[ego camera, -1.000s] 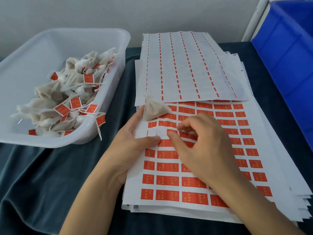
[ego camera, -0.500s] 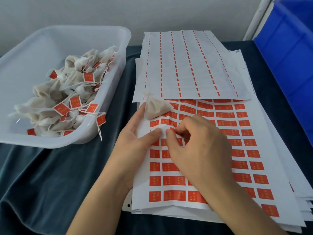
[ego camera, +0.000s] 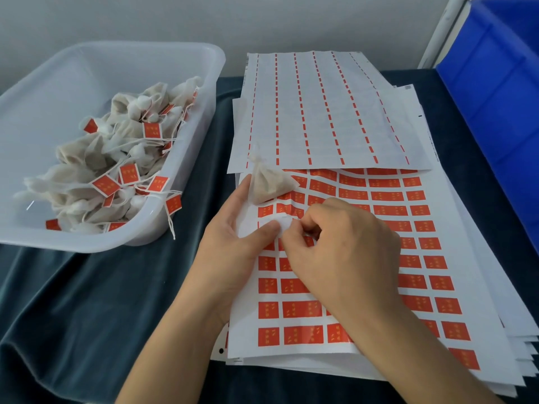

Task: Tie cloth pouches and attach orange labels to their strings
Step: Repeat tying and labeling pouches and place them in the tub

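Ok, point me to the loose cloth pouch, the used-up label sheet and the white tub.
cloth pouch [ego camera: 269, 183], head view, middle of its filled body.
used-up label sheet [ego camera: 320, 112], head view, bare centre of the sheet.
white tub [ego camera: 217, 71], head view, far right rim.

Landmark: label sheets. Left of sheets, open strip of dark cloth surface w/ room to pass. Tub blocks far-left, strings hanging over its rim. Blue bin walls off right. Both hands sit mid-sheets beside pouch.
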{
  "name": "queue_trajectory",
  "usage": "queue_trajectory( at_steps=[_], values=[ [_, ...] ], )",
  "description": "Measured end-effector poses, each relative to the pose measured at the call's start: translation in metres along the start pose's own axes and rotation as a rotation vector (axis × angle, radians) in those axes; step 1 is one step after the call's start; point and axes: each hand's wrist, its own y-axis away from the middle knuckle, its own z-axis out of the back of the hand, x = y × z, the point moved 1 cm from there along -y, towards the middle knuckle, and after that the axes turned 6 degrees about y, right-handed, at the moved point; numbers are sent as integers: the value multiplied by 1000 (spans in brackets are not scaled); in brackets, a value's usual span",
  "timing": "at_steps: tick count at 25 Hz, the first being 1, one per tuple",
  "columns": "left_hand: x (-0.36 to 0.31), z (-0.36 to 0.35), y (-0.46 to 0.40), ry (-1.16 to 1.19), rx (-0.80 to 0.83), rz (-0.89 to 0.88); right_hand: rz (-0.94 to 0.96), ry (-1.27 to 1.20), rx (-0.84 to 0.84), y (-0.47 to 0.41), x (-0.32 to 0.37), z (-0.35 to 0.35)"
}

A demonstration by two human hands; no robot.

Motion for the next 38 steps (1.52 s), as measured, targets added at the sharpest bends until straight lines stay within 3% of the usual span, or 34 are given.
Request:
queue_trajectory(
  at_steps=[9,22,38],
  values=[
    [1,6,-4,48,53,100,8,-39,143,7,-12,2],
    [-4,-3,3,-70,9,15,-83,-48,123,5,-5,3],
    [-3,-7,4,-79,13,-34,-41,-4,123,0,-9,4]
  ],
)
